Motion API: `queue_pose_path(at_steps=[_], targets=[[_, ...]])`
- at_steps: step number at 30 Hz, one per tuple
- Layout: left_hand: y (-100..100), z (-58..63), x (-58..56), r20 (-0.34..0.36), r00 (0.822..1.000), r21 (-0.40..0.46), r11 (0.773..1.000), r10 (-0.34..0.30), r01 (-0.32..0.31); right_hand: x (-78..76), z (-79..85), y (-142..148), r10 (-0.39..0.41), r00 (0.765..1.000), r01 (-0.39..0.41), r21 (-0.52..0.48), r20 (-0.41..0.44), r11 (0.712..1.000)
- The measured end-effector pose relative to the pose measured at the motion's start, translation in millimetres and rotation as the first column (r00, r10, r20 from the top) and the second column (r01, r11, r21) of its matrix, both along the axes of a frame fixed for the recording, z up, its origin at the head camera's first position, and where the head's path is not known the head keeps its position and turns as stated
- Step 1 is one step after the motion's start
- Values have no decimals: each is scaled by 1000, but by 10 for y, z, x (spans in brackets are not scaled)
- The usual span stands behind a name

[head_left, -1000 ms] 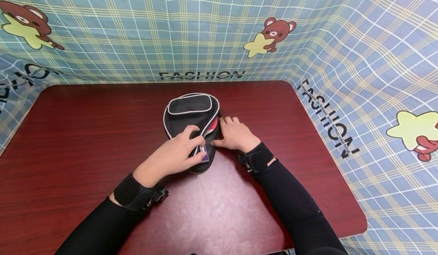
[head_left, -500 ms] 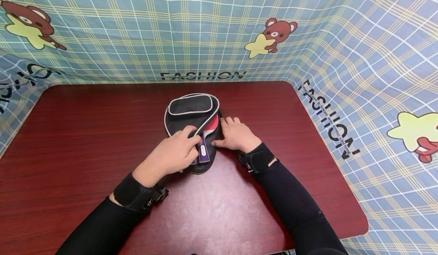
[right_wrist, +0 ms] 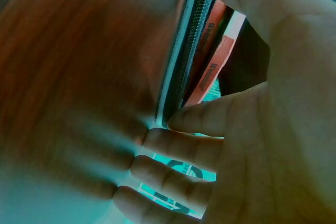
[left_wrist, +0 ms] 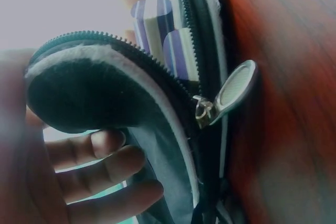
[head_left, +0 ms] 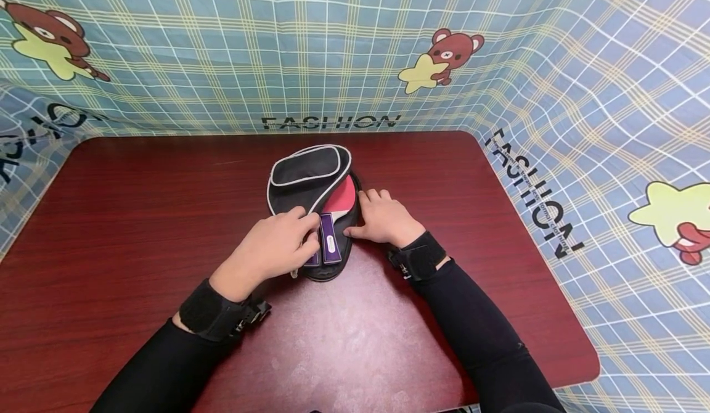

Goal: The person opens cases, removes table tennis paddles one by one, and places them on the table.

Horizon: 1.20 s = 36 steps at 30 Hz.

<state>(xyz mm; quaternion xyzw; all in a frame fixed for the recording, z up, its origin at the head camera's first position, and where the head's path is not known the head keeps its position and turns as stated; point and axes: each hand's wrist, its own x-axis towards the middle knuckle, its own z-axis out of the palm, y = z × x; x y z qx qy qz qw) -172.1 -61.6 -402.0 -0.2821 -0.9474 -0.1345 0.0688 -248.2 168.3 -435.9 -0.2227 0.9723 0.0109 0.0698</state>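
Note:
A black table tennis paddle case [head_left: 305, 169] with white piping lies unzipped on the table. My left hand [head_left: 269, 246] grips its front flap [left_wrist: 94, 93] and folds it to the left. Inside the case are two table tennis paddles; the upper paddle [head_left: 341, 197] shows red rubber and a purple handle [head_left: 331, 240]. Both striped handle ends [left_wrist: 181, 53] stick up past the zipper teeth in the left wrist view. My right hand [head_left: 383, 216] rests with extended fingers along the case's right edge, its thumb at the rim. The flap hides most of the paddle heads.
The dark red table [head_left: 166, 216] extends around the case on all sides. A blue plaid curtain [head_left: 333, 49] with printed bears stands behind and to the right. A metal zipper pull [left_wrist: 239, 85] hangs at the case's lower left side.
My left hand has drawn the flap further back to the left, uncovering more of the red rubber and the purple handles. The right hand stays at the case's edge.

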Motion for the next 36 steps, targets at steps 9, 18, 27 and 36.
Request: queue_pose_path(at_steps=[9, 18, 27, 36], targets=[[-82, 72, -23, -43, 999, -12, 999, 31, -31, -14, -13, 2, 5, 1000, -5, 2, -5, 1000], [-191, 128, -5, -35, 998, -15, 998, 53, -54, 5, 9, -1, -1, 1000, 1, 8, 8, 1000], [-244, 179, 1, 24, 994, -24, 994, 109, -109, 11, -6, -7, 0, 1000, 0, 11, 1, 1000], [-279, 191, -3, -6, 986, -30, 986, 165, -166, 7, -19, 2, -3, 1000, 3, 13, 3, 1000]])
